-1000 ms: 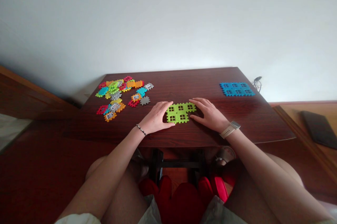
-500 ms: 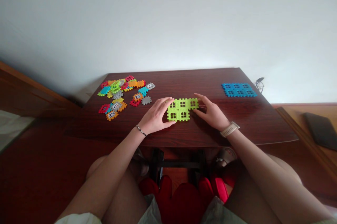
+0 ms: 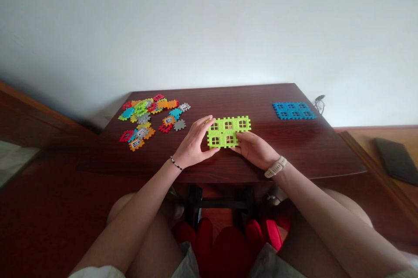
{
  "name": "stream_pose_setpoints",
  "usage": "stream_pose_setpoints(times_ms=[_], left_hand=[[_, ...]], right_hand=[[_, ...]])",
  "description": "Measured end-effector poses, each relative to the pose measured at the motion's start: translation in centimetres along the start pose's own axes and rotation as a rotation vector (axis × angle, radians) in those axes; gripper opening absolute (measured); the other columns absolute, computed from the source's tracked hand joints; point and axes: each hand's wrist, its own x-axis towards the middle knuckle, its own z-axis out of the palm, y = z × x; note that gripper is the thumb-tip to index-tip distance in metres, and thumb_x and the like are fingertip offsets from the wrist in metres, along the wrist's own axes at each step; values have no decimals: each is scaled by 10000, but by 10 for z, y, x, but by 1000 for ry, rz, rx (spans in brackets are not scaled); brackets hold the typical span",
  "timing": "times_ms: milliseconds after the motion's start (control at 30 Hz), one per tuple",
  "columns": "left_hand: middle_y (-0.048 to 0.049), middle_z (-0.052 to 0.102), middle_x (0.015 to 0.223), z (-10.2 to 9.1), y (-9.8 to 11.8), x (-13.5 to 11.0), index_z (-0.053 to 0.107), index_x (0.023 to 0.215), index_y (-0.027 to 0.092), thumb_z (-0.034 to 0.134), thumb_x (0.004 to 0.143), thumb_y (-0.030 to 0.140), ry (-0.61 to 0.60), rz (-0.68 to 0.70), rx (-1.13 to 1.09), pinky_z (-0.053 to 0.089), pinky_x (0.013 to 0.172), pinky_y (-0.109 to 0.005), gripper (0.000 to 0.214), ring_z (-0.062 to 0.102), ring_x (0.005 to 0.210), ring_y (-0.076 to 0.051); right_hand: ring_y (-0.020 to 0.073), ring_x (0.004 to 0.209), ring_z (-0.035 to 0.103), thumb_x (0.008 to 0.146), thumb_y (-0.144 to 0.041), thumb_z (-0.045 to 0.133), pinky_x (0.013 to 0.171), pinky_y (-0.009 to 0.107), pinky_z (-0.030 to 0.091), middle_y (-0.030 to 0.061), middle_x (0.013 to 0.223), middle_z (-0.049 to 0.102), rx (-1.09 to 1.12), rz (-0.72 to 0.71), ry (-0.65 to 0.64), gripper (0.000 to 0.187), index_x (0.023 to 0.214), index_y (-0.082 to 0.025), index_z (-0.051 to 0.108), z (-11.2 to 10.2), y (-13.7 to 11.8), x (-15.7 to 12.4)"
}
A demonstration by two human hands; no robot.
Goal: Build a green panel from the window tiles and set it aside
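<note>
A lime-green panel of interlocking window tiles (image 3: 222, 133) is between my hands, three tiles along its far row and two along the near row. My left hand (image 3: 195, 142) grips its left edge, fingers at the far corner and thumb at the near one. At the notch in the near right corner, my right hand (image 3: 256, 149) holds the panel, with its thumb on the near row's right edge and its fingers partly hidden beneath. The panel appears slightly raised off the dark wooden table (image 3: 209, 169).
A loose pile of colourful interlocking tiles (image 3: 143, 118) lies on the table's left side. On the right rests a blue panel of joined window tiles (image 3: 294, 111). A cable (image 3: 319, 103) hangs beyond the right edge, and a wall stands behind the table.
My right hand has moved left and nearer, from the far row's right end to the near row's right edge, and now holds the panel. The panel has lifted and tilted a little.
</note>
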Motion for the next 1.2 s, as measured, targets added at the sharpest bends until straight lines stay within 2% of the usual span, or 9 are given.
stream_pose_setpoints(times_ms=[67, 133, 200, 300, 367, 500, 733, 933, 1200], left_hand=[[-166, 329, 1760, 5, -3, -1, 257, 1723, 325, 852, 914, 444, 28, -93, -161, 341, 1334, -618, 1011, 328, 1634, -403], [-169, 339, 1756, 9, -5, -2, 315, 1698, 314, 846, 917, 484, 52, -253, -402, 405, 1289, -582, 960, 369, 1613, -396], [-170, 471, 1672, 14, -6, -1, 462, 1610, 279, 815, 943, 495, 89, -444, -654, 483, 1210, -520, 785, 499, 1518, -370], [-140, 685, 1423, 17, -5, 1, 686, 1328, 213, 822, 932, 504, 151, -676, -944, 537, 1085, -424, 510, 654, 1306, -314], [-120, 746, 1284, 17, -3, 4, 733, 1200, 199, 812, 929, 533, 165, -777, -1170, 561, 993, -376, 438, 702, 1169, -271], [-100, 775, 1129, 13, 1, 9, 752, 1135, 183, 733, 980, 555, 158, -874, -1565, 588, 888, -338, 404, 724, 997, -219], [-110, 782, 1125, 5, 7, 13, 749, 1187, 163, 586, 1061, 552, 125, -906, -1720, 603, 873, -372, 441, 740, 993, -236], [-113, 777, 1123, 3, 9, 14, 740, 1206, 159, 573, 1066, 555, 144, -871, -1734, 593, 912, -370, 452, 734, 1021, -239], [-139, 767, 1128, 8, 3, 14, 730, 1201, 153, 582, 1057, 565, 96, -876, -1695, 577, 871, -363, 461, 725, 986, -249]], right_hand=[[230, 1204, 744, 968, -281, 711, 1047, 365, 613, 73, 1320, 799, 106, 31, 6, 186, 1138, -227, 767, 2, 1, 0], [211, 1141, 754, 954, -247, 732, 1003, 336, 617, 55, 1248, 821, 167, 50, 22, 156, 1101, -234, 782, 2, 1, 1], [204, 1091, 759, 942, -229, 748, 968, 329, 620, 42, 1189, 832, 190, 46, 40, 133, 1069, -242, 787, 1, 1, 2], [199, 1064, 759, 927, -223, 768, 952, 325, 615, 36, 1130, 837, 204, 30, 67, 114, 1038, -243, 786, 1, 1, 4], [191, 1046, 757, 919, -223, 775, 935, 313, 615, 35, 1115, 837, 213, 25, 84, 117, 1034, -239, 790, 2, 1, 4], [172, 999, 749, 900, -230, 802, 896, 289, 617, 20, 1124, 834, 226, 10, 106, 131, 1030, -241, 796, 2, 0, 3], [164, 1004, 736, 881, -266, 834, 878, 270, 605, 18, 1128, 826, 217, 0, 117, 137, 1011, -242, 795, 2, 1, 4], [164, 982, 732, 864, -295, 865, 862, 276, 588, 19, 1069, 819, 185, -29, 130, 140, 951, -240, 770, 4, 3, 7], [177, 994, 740, 820, -326, 916, 880, 296, 590, 13, 1060, 816, 137, -38, 170, 205, 945, -249, 773, 6, 5, 6]])
